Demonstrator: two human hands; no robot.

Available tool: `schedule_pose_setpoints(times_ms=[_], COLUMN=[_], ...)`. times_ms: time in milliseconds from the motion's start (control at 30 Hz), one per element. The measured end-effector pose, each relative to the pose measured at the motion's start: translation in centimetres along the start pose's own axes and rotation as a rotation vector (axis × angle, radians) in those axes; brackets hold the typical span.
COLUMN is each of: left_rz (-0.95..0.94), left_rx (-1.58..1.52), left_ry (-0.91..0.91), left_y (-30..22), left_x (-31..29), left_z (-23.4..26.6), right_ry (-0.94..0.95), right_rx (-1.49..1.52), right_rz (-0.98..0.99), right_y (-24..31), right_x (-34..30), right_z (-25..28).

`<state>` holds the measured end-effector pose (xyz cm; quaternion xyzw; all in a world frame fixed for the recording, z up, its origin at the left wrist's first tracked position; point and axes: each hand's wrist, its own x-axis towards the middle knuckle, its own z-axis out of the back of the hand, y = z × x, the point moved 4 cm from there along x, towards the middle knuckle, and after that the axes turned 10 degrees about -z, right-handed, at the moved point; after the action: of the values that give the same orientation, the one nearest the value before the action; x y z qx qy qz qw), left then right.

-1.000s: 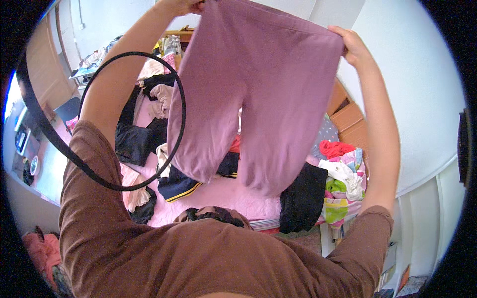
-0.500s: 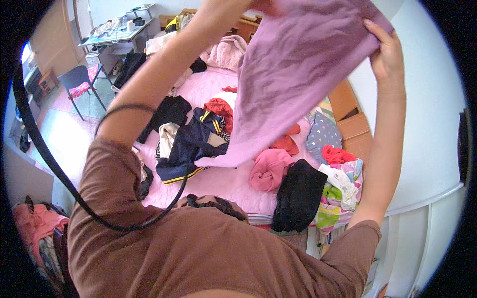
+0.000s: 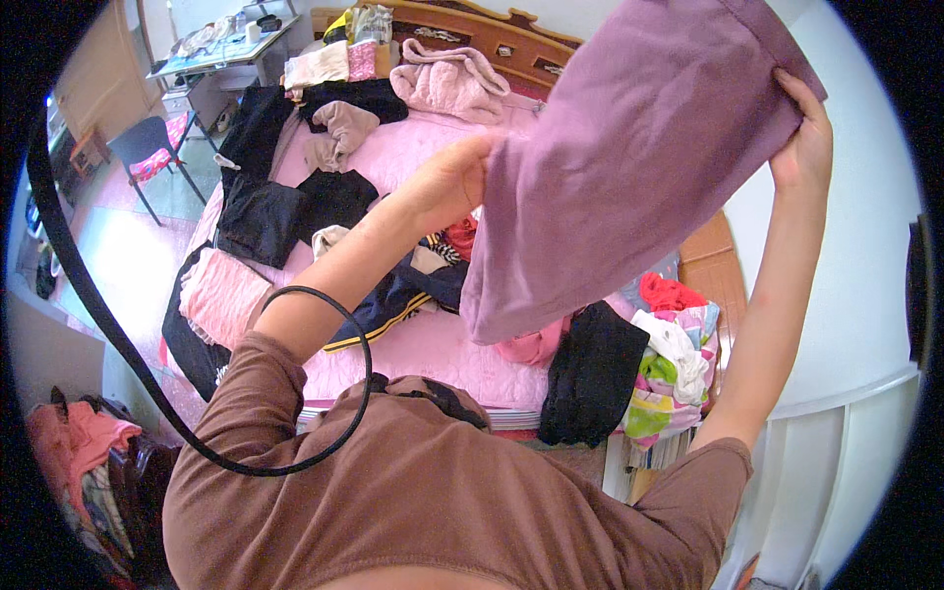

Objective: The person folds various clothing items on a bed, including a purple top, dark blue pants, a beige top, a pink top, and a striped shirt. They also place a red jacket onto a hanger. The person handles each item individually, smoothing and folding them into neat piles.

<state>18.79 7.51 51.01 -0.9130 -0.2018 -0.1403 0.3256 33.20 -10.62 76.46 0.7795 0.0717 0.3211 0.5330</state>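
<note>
Up between 1 and 2 o'clock, mauve pants (image 3: pixel 629 167) hang blocking a chunk of the pink bed (image 3: pixel 462 364), right hand (image 3: pixel 802 146) with fingers (image 3: pixel 800 92) pinched tight on the waistband (image 3: pixel 777 44), left hand (image 3: pixel 464 177) with fingers hidden so can't tell their grip, plus a black garment (image 3: pixel 590 379) at 4 and a black cable (image 3: pixel 264 472) kinda looping across the view at 8.

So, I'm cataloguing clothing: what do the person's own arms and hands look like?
The left sleeve and right sleeve are short and plain brown. No glove shows on the left hand or right hand. A black cord loops across the left sleeve.
</note>
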Motion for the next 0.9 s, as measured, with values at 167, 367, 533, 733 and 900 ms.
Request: schedule_pose_setpoints(times_ms=[167, 367, 533, 733, 900], left_rz=[-0.486, -0.584, -0.531, -0.174, -0.050], left_rx=[0.586, 0.783, 1.346, 1.155, 0.704], left_ry=[-0.295, -0.272, 0.121, 0.132, 0.392], left_y=[-3.8, -6.7, -6.5, -7.6, -7.8], left_x=[1.4, 0.6, -0.4, -2.9, -3.3], left_z=[0.5, -0.8, -3.2, -3.7, -5.6], right_ry=[0.060, -0.003, -0.031, -0.077, -0.156], right_rx=[-0.186, -0.421, -0.502, -0.543, -0.800], right_rz=[0.253, 0.361, 0.390, 0.492, 0.442], right_y=[2.5, 1.0, 1.8, 3.3, 6.1], right_x=[0.8, 0.7, -0.7, -2.9, 0.1], right_z=[6.5, 9.0, 8.3, 8.2, 7.3])
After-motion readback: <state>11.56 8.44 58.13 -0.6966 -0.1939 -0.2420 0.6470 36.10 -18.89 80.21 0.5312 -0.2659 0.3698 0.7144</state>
